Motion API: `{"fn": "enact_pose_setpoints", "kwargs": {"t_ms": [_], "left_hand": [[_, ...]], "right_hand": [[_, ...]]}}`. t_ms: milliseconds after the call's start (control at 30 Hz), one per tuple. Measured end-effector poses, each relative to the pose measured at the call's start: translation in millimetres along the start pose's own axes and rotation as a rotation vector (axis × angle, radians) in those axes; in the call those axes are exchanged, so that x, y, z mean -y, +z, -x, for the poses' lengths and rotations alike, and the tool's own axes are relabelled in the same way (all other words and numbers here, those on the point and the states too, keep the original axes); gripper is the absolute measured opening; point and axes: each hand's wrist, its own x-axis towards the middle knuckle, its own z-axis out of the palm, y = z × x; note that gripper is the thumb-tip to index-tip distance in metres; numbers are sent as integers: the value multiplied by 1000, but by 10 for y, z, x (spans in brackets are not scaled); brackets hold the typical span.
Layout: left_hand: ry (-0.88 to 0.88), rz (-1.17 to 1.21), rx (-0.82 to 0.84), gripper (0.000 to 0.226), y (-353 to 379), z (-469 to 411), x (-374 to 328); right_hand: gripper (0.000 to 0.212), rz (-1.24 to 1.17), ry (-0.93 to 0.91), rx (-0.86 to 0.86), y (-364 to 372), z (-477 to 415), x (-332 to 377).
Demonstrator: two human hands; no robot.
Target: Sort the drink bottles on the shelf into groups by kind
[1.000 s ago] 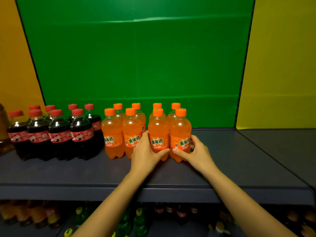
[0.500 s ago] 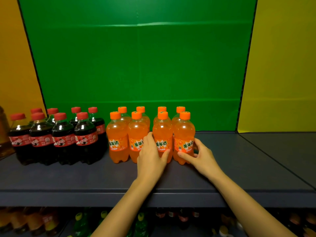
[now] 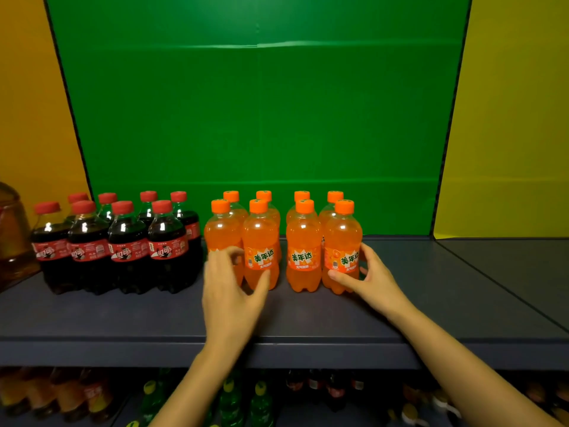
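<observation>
Two groups stand on the dark shelf (image 3: 123, 315). Several cola bottles (image 3: 126, 241) with red caps are packed together at the left. Several orange soda bottles (image 3: 303, 241) with orange caps stand in two rows in the middle. My right hand (image 3: 374, 282) grips the front right orange bottle (image 3: 341, 235), thumb on its label and fingers round its right side. My left hand (image 3: 231, 291) is blurred, its fingers spread loosely in front of the front left orange bottle (image 3: 221, 232). Its thumb lies by the base of the second front bottle (image 3: 260, 238).
A large amber bottle (image 3: 12, 238) stands at the shelf's far left edge. The right part of the shelf (image 3: 462, 288) is bare up to a seam. Behind is a green panel (image 3: 258, 118). A lower shelf holds mixed bottles (image 3: 231, 399).
My left hand has left the third front orange bottle and moved left to the first two. A gap has opened in the middle of the orange group. My right hand stays on the rightmost bottle.
</observation>
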Motion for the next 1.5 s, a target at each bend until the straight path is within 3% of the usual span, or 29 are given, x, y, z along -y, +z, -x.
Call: {"fn": "enact_pose_setpoints", "kwargs": {"t_ms": [100, 200, 300, 400, 533, 733, 867, 1333, 1433, 1500], "left_hand": [[-144, 11, -10, 72, -166, -166, 227], [-264, 109, 182, 95, -252, -336, 406], [-416, 261, 346, 99, -250, -463, 453], [-482, 369, 408, 94, -200, -536, 537], [-458, 461, 459, 79, -145, -591, 603], [-436, 570, 476, 99, -73, -659, 674], [-418, 569, 457, 86, -13, -664, 719], [-361, 600, 447, 83, 52, -645, 737], [-397, 608, 450, 80, -5, -599, 717], [-389, 614, 425, 80, -74, -579, 744]], "right_hand": [[84, -75, 42, 25, 37, -32, 41], [75, -204, 66, 62, 94, -85, 122], [84, -301, 77, 44, 125, -169, 140], [84, -377, 88, 40, 132, -206, 161], [91, -384, 90, 85, 126, -209, 139], [77, -350, 90, 66, 156, -194, 113], [78, -339, 81, 60, 177, -220, 92], [79, -279, 54, 68, 221, -255, 95], [85, -281, 68, 68, 197, -193, 129], [101, -252, 60, 1, 164, -125, 160]]}}
